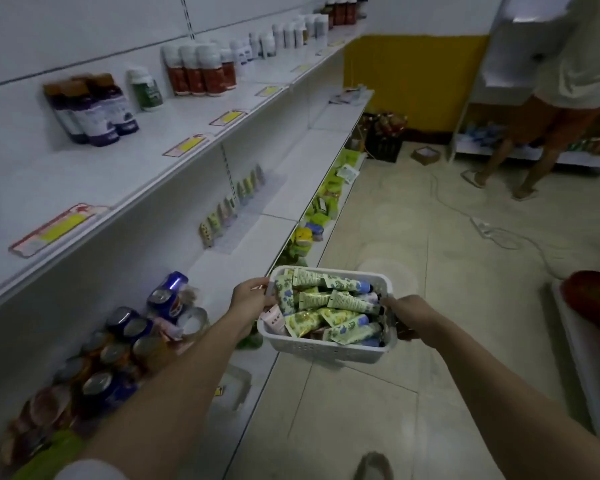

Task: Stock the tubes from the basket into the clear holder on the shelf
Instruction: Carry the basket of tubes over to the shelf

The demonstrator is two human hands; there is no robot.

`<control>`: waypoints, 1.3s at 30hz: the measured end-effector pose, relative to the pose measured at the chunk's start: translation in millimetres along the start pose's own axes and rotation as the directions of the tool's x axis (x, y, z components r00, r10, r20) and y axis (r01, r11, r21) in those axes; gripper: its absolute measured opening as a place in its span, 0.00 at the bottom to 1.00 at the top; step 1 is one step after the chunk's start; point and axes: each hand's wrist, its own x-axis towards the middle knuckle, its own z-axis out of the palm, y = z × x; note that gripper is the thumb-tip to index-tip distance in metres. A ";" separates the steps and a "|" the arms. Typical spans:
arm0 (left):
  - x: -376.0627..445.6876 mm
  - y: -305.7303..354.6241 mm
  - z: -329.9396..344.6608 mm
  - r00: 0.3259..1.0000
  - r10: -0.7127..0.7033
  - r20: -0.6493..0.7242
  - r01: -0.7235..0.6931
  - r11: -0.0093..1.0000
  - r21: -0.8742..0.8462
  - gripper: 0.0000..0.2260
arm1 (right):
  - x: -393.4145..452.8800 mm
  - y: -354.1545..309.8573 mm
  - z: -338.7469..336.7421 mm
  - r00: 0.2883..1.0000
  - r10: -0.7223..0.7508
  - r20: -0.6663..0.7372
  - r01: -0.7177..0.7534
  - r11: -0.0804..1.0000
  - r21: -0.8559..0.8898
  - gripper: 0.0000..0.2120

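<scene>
White shop shelving (174, 157) at 10 o'clock | white slotted plastic basket (321, 349) of floral tubes (336, 308) at 6 o'clock | left hand (252, 297) grasps its left rim | right hand (404, 315) grasps its right rim

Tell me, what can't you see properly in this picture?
- Tubes low in the basket: buried under the top layer.
- Right hand fingers: behind the basket's end.
- Clear holder slots: too faint to count.
- Bottle labels: blurred, unreadable.
- Other person: cut off by the top edge.
</scene>
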 end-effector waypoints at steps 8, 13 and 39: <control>87.4 9.9 93.8 0.984 -0.125 -0.129 0.118 0.991 -0.061 0.19 | 146.3 -57.5 -59.9 0.996 -0.003 0.094 0.020 0.982 -0.187 0.18; 162.7 11.5 123.0 0.956 -0.203 -0.213 0.188 0.978 -0.090 0.20 | 243.6 -99.2 -64.9 0.983 0.001 0.181 0.062 0.936 -0.346 0.17; 394.4 -13.9 227.7 0.662 -0.591 -0.460 0.289 0.769 -0.571 0.13 | 628.8 -258.1 15.6 0.759 0.151 0.634 0.492 0.505 -0.709 0.21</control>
